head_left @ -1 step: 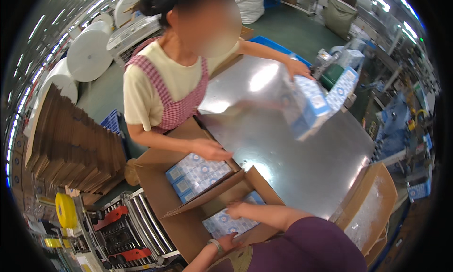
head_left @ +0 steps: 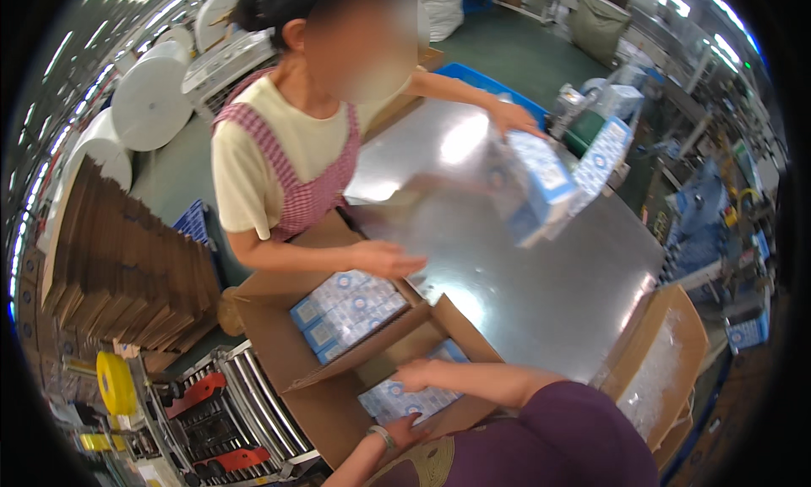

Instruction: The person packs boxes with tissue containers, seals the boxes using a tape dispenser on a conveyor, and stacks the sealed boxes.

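Observation:
An open cardboard box [head_left: 338, 419] stands in front of me, part filled with blue-and-white packs [head_left: 397, 398]. My right hand [head_left: 414, 373] reaches across from a purple sleeve and rests at the far edge of those packs, fingers curled. My left hand [head_left: 399, 432], with a bracelet at the wrist, lies on the packs at the near side. Behind it, a second open box [head_left: 270, 318] holds more packs [head_left: 342, 314]. A co-worker in a cream shirt and red checked apron holds one hand [head_left: 384, 257] above that box and the other on a wrapped bundle of packs [head_left: 541, 183].
A shiny metal table [head_left: 541, 293] lies beyond the boxes. Another open carton [head_left: 667, 360] stands at the right. Flat cardboard sheets [head_left: 127, 259] are stacked at the left, with big white paper rolls [head_left: 152, 103] behind. A roller conveyor [head_left: 245, 402] and a yellow tape roll [head_left: 114, 381] sit lower left.

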`<state>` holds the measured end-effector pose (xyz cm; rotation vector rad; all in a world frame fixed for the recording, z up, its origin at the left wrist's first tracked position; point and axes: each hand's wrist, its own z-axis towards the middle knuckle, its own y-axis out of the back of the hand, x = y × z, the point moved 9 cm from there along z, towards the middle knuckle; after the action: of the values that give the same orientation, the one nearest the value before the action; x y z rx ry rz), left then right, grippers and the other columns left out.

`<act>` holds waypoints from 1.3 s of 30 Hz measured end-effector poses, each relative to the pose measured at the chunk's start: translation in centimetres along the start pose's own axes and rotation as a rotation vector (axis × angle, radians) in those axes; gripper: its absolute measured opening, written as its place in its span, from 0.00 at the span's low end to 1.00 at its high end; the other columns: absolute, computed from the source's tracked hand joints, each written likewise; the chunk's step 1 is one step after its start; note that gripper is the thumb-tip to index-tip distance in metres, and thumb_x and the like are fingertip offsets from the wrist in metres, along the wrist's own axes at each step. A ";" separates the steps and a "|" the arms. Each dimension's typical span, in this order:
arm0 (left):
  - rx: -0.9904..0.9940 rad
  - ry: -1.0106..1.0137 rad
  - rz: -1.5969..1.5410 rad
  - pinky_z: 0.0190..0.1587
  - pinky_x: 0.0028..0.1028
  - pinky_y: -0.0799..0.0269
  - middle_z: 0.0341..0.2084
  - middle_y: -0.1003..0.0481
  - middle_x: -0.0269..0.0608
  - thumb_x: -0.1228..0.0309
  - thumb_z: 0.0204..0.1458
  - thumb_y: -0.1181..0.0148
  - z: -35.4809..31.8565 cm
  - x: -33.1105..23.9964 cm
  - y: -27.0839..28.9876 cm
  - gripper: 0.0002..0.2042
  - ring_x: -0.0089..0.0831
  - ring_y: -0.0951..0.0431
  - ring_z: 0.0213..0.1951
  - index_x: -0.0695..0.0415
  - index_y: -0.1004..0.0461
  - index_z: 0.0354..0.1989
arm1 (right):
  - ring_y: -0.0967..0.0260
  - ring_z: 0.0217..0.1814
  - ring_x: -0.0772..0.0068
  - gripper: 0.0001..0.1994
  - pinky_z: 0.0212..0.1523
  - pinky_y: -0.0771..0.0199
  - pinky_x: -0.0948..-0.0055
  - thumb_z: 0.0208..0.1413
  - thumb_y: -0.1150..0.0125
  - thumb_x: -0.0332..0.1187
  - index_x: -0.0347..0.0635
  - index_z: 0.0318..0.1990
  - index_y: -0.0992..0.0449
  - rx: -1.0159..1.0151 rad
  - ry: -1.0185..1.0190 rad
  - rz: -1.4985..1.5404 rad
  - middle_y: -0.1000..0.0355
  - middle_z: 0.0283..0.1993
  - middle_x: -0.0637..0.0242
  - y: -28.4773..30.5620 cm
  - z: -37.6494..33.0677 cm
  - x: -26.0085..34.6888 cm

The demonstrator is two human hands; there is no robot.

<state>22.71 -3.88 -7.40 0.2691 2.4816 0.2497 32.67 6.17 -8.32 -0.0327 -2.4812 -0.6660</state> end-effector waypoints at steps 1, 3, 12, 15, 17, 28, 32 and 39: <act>-0.004 -0.009 0.007 0.66 0.41 0.35 0.63 0.31 0.64 0.36 0.56 0.44 0.0 -0.5 0.9 0.46 0.55 0.30 0.65 0.62 0.42 0.72 | 0.36 0.70 0.44 0.26 0.70 0.36 0.50 0.65 0.45 0.40 0.50 0.70 0.34 -0.263 0.139 0.104 0.35 0.69 0.50 3.8 -5.0 1.4; 0.011 -0.025 0.062 0.65 0.42 0.33 0.61 0.29 0.64 0.37 0.55 0.43 1.2 0.9 1.2 0.45 0.55 0.28 0.62 0.61 0.39 0.71 | 0.29 0.59 0.43 0.22 0.58 0.28 0.49 0.64 0.43 0.39 0.43 0.63 0.28 -0.780 0.311 0.351 0.27 0.57 0.49 10.6 -17.6 1.4; -0.114 0.445 0.126 0.71 0.42 0.40 0.73 0.45 0.61 0.48 0.43 0.30 9.6 18.2 3.6 0.59 0.53 0.40 0.71 0.66 0.60 0.76 | 0.29 0.58 0.45 0.16 0.62 0.30 0.55 0.52 0.34 0.30 0.38 0.50 0.21 -1.864 -1.331 0.413 0.23 0.49 0.47 -24.7 -58.1 -23.9; -0.128 0.355 0.354 0.68 0.42 0.37 0.67 0.35 0.59 0.48 0.44 0.29 13.8 22.1 3.9 0.53 0.51 0.34 0.68 0.62 0.50 0.75 | 0.31 0.65 0.45 0.28 0.64 0.30 0.56 0.51 0.31 0.47 0.38 0.56 0.21 -1.306 -1.821 0.903 0.24 0.55 0.43 -45.3 -58.9 -23.6; -0.123 0.205 0.762 0.66 0.43 0.34 0.64 0.31 0.57 0.48 0.45 0.29 15.7 20.6 4.3 0.49 0.51 0.31 0.66 0.59 0.44 0.73 | 0.32 0.68 0.45 0.35 0.64 0.28 0.57 0.51 0.31 0.56 0.39 0.62 0.24 -1.094 -1.858 1.107 0.27 0.61 0.42 -53.5 -54.6 -21.3; -0.452 -0.186 0.009 0.50 0.39 0.23 0.44 0.18 0.53 0.61 0.54 0.30 7.9 5.2 7.9 0.23 0.43 0.18 0.47 0.64 0.23 0.53 | 0.18 0.37 0.62 0.11 0.38 0.18 0.63 0.52 0.33 0.37 0.40 0.38 0.15 -1.010 -1.524 0.952 0.18 0.35 0.55 -49.6 -45.9 -21.6; -0.372 -0.241 -0.046 0.46 0.37 0.23 0.39 0.18 0.49 0.65 0.56 0.31 6.0 2.3 7.0 0.21 0.36 0.18 0.42 0.64 0.23 0.53 | 0.22 0.31 0.72 0.04 0.29 0.21 0.71 0.55 0.34 0.30 0.42 0.36 0.16 -1.440 -1.644 0.865 0.19 0.29 0.64 -52.2 -53.5 -20.2; -0.795 -0.949 0.311 0.48 0.41 0.25 0.42 0.21 0.47 0.74 0.48 0.31 -9.5 -21.5 6.1 0.17 0.46 0.21 0.43 0.60 0.22 0.49 | 0.26 0.31 0.77 0.12 0.34 0.24 0.77 0.57 0.36 0.27 0.42 0.49 0.21 -1.806 -0.339 1.666 0.22 0.34 0.68 -29.8 -56.4 -10.5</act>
<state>34.64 -4.53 13.75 0.3239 1.2684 0.9496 65.80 -45.07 13.07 -2.3913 -0.4617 -1.5701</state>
